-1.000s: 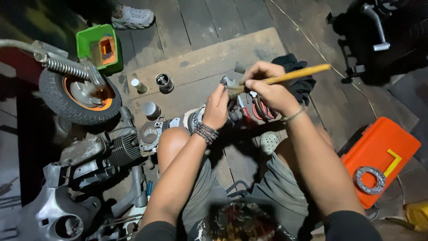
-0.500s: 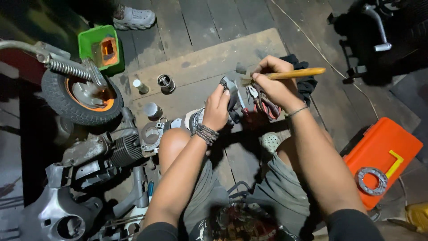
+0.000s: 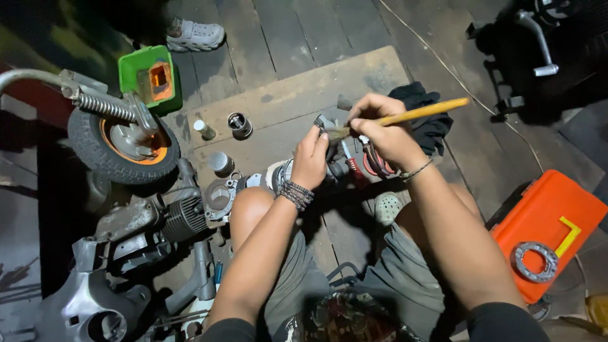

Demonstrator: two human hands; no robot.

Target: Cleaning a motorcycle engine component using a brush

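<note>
We hold a small grey metal engine part (image 3: 324,124) up in our left hand (image 3: 310,159), the fingers wrapped around it just above the pale wooden board (image 3: 297,95) that lies on the dark plank floor. Our right hand (image 3: 380,130) is pinched shut on a paintbrush with a long yellow wooden handle (image 3: 424,111), and its bristle tip rests against the metal part — the handle slants up and away to the right. Just below the hands lie red-handled pliers (image 3: 364,164), and a black cloth (image 3: 427,120) sits beyond them. To the left are a small scooter wheel with an orange hub (image 3: 123,145), a green plastic box (image 3: 152,79) and a finned grey engine cylinder (image 3: 183,218). On the board stands a short shiny metal sleeve (image 3: 239,125). At the right sits an orange plastic case (image 3: 548,231) — a round metal ring (image 3: 535,261) lies on it.
</note>
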